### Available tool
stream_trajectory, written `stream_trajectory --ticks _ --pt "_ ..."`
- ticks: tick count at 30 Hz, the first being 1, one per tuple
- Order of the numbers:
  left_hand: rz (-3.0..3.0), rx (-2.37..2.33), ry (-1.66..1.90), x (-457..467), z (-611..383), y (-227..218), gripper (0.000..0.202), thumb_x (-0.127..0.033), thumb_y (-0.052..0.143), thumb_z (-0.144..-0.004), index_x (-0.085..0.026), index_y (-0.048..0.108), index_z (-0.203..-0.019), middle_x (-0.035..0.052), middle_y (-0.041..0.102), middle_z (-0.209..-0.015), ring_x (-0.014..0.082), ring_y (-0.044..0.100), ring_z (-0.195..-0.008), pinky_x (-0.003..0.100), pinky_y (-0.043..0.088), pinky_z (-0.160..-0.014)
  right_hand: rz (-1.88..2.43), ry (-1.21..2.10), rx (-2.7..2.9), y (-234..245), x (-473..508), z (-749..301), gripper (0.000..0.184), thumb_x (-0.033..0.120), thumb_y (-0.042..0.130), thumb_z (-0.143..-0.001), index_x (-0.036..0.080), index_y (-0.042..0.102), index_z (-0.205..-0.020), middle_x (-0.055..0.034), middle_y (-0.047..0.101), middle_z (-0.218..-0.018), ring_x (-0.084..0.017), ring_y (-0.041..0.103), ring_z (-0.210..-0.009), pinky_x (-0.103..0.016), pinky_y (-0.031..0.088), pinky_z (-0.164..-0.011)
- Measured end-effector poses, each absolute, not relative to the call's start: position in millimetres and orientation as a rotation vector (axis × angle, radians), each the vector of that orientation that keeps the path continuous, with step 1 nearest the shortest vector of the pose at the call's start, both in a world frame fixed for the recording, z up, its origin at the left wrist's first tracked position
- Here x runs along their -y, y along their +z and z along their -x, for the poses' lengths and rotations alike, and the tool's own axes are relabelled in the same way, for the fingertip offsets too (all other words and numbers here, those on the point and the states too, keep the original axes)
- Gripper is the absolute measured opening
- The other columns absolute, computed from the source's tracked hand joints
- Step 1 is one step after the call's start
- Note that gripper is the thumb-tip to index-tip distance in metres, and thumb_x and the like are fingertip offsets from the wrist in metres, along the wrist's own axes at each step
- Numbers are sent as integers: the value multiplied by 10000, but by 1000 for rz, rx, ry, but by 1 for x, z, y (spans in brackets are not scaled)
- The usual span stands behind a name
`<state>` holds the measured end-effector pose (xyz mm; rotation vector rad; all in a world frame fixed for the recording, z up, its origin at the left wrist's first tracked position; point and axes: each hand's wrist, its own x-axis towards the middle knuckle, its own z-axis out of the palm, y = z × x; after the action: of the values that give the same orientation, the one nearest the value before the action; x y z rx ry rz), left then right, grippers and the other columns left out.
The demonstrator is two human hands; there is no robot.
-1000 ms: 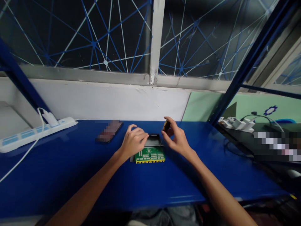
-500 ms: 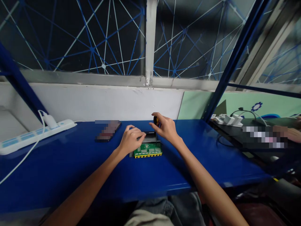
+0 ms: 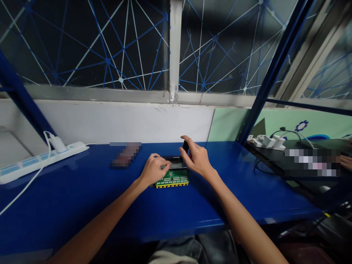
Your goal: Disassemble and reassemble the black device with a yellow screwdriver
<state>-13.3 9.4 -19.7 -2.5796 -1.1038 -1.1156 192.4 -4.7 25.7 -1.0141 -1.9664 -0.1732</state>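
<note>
A green circuit board [image 3: 173, 176] with a row of yellow ports along its near edge lies on the blue table, in a dark open case [image 3: 176, 164]. My left hand [image 3: 156, 169] is over the left side of the case, thumb and fingers pinched together; what they hold, if anything, is too small to make out. With bent fingers, my right hand [image 3: 198, 158] grips the dark handle of a screwdriver [image 3: 186, 147]. The screwdriver stands nearly upright, its thin shaft reaching down at the right side of the case. Its tip is hard to see.
A phone-like item [image 3: 125, 155], blurred out, lies left of the board. Further left is a white power strip [image 3: 41, 160] with a plug and cable. Blue frame posts [image 3: 264, 84] flank the table [image 3: 115, 205]. On the right, another person's hand [image 3: 345, 161] shows beside a dark desk.
My right hand has come slightly down and to the right with the screwdriver, its fingers shifting around the handle. My left hand stays at the case. The whole view has shifted slightly.
</note>
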Motion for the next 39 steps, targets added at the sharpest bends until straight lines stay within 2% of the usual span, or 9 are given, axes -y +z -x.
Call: stream_trajectory --ticks 3,8,13,16,19,24,29,35,39 --pt "2582 1092 -1153 -11 14 -21 233 -242 545 -882 -219 754 -780 31 764 -747 187 689 -664 403 462 -803 1019 -154 1968 24 3 -194 438 298 412 -934 185 399 -1357 -31 655 -783 -156 585 -592 -261 409 -593" --pt "2559 1138 -1126 -12 14 -22 205 -247 584 -855 -235 765 -759 17 762 -736 210 678 -690 385 488 -755 1008 -176 1942 22 2 -194 421 376 481 -918 184 454 -1292 -47 657 -830 -165 600 -641 -261 415 -597" --pt "2552 1122 -1137 -10 13 -21 197 -224 589 -845 -232 764 -755 6 761 -721 207 673 -674 366 489 -720 1021 -142 1956 20 2 -194 482 289 424 -919 173 350 -1381 -39 657 -802 -161 576 -576 -275 424 -586" --pt "2548 1112 -1144 -9 12 -21 200 -223 589 -845 -225 758 -738 7 759 -715 208 664 -665 368 489 -710 1007 -186 1942 17 0 -194 499 353 467 -918 182 378 -1378 -37 653 -787 -156 572 -576 -268 431 -584" --pt "2561 1076 -1143 -9 12 -21 218 -217 569 -859 -231 756 -747 7 759 -723 199 661 -659 365 484 -721 1009 -238 1926 16 0 -192 524 414 500 -906 187 407 -1369 -44 650 -800 -165 591 -614 -260 434 -581" --pt "2563 1061 -1133 -6 12 -19 226 -212 558 -867 -230 750 -748 10 757 -723 192 664 -653 379 471 -757 997 -169 1943 13 -1 -190 525 296 435 -931 175 319 -1429 -39 651 -806 -151 582 -582 -262 444 -589" --pt "2573 1027 -1152 -4 11 -18 222 -214 551 -874 -225 743 -763 14 761 -743 184 668 -658 377 461 -755 1017 -199 1885 10 -4 -189 543 411 516 -906 191 386 -1385 -46 657 -814 -161 585 -606 -261 443 -578" --pt "2591 1036 -1095 -4 11 -18 228 -206 546 -877 -222 738 -755 14 759 -751 181 669 -668 390 443 -787 1007 -149 1920 11 -1 -187 549 301 434 -934 179 288 -1449 -49 658 -842 -158 588 -608 -270 450 -599" --pt "2604 1026 -1099 -3 11 -18 224 -207 544 -878 -217 738 -767 17 761 -761 178 671 -681 382 437 -787 1004 -179 1901 12 -1 -187 522 366 474 -928 199 365 -1410 -57 663 -852 -173 606 -652 -270 450 -605"
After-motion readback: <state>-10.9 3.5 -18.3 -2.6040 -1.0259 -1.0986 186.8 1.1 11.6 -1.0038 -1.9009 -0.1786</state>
